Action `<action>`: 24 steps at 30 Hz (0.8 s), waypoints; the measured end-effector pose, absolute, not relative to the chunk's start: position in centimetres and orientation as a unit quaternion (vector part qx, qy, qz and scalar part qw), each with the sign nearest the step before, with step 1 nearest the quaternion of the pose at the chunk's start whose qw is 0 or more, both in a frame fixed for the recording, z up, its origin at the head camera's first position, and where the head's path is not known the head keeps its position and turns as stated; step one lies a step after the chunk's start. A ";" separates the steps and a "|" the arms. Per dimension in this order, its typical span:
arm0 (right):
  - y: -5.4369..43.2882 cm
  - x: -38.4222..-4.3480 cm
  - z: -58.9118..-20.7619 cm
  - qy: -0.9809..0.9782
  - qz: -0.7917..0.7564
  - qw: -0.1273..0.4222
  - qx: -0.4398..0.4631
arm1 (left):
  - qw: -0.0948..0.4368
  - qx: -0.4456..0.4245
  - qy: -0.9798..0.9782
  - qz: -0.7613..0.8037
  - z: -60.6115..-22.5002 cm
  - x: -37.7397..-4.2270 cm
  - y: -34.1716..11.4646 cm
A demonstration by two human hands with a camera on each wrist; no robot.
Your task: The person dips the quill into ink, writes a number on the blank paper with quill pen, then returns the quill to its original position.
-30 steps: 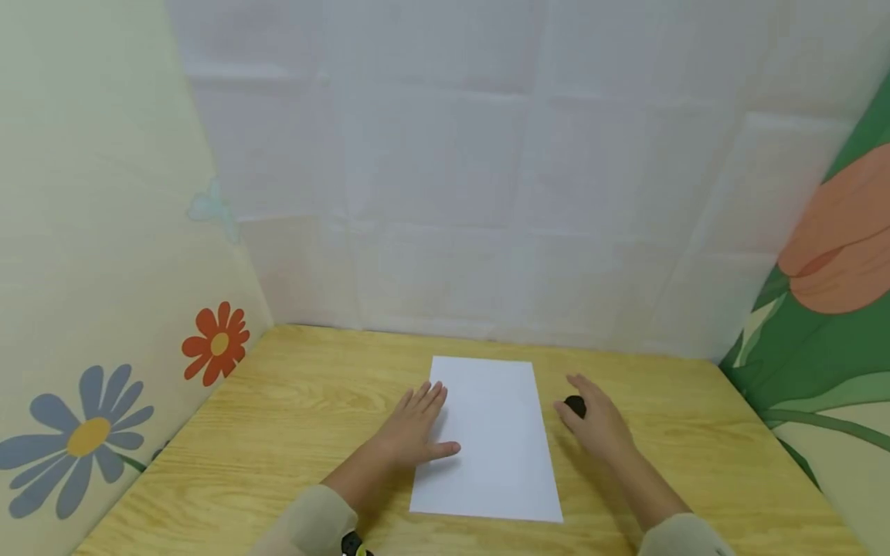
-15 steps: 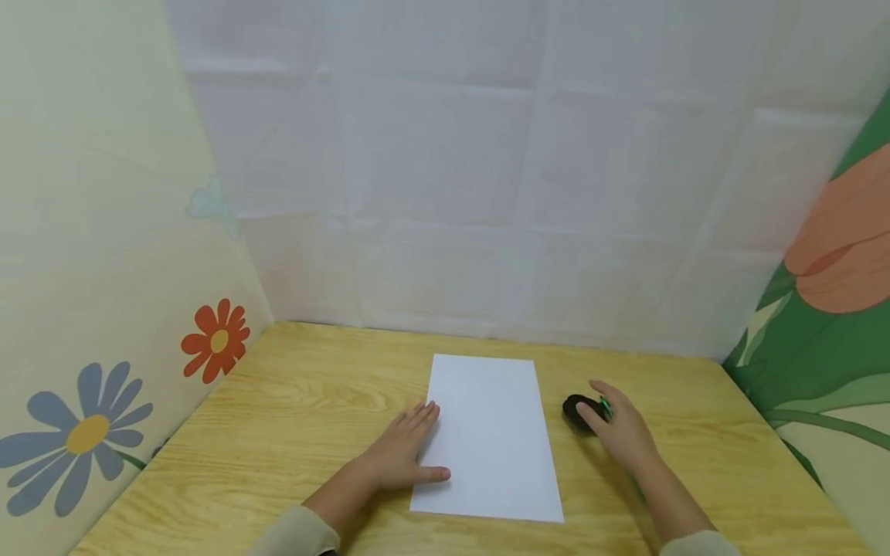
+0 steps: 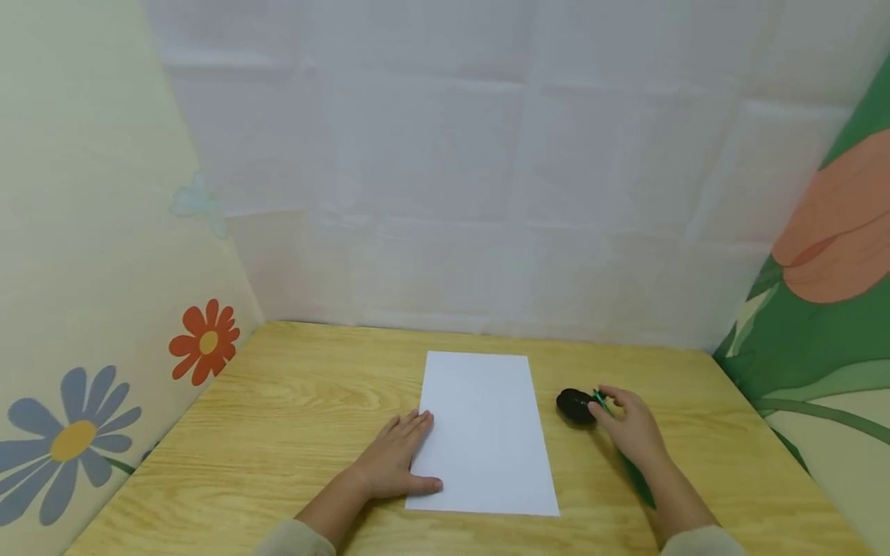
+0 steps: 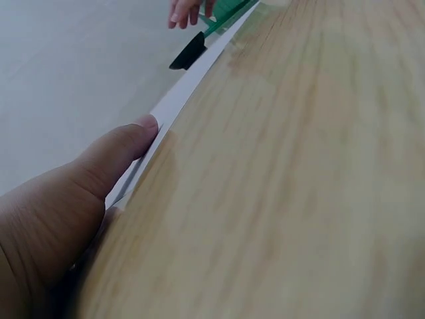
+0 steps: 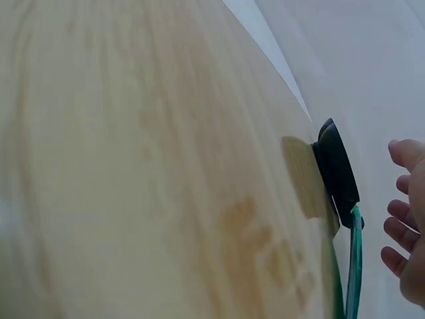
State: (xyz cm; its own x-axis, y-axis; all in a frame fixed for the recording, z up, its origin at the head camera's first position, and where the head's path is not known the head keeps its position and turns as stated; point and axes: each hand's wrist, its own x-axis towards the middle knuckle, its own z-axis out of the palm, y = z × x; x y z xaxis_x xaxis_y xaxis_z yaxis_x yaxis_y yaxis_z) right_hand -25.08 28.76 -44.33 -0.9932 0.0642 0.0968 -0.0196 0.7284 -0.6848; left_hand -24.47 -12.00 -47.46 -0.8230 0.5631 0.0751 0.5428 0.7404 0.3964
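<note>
A blank white sheet of paper (image 3: 483,432) lies on the wooden table, long side away from me. My left hand (image 3: 395,459) rests spread out at the sheet's left edge, the thumb on the paper near its lower left corner. To the right of the sheet lies a thing with a dark, rounded head (image 3: 574,406) and a long green stem (image 3: 636,479). Over its upper stem hovers my right hand (image 3: 636,434), fingers loosely bent. In the right wrist view these fingers (image 5: 402,232) are apart from the black head and green stem.
Wood-grain table (image 3: 327,386) surrounds the sheet. A white cloth wall (image 3: 445,193) rises along the back edge. Flower-printed panels stand at the left (image 3: 83,232) and right (image 3: 827,332).
My right hand has moved right and let go of the black-headed thing, which now lies on the table. My left hand has slid slightly down and left along the sheet.
</note>
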 end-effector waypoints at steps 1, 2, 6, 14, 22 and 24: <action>28.9 -25.1 -44.4 -0.928 0.369 0.057 -0.015 | 0.026 0.295 0.933 0.203 -47.5 -24.5 -12.0; 29.0 -25.2 -44.5 -0.927 0.371 0.055 -0.018 | 0.027 0.294 0.934 0.202 -47.5 -24.5 -12.0; 29.5 -25.3 -44.8 -0.925 0.377 0.051 -0.027 | 0.028 0.294 0.933 0.204 -47.5 -24.4 -12.1; 30.2 -25.4 -45.0 -0.923 0.379 0.035 -0.049 | 0.022 0.298 0.930 0.212 -47.2 -24.4 -12.0; 30.6 -25.6 -45.4 -0.932 0.360 0.032 -0.042 | 0.028 0.294 0.932 0.209 -47.4 -24.5 -12.0; 30.7 -25.7 -45.6 -0.933 0.356 0.034 -0.037 | 0.029 0.295 0.932 0.210 -47.3 -24.5 -12.0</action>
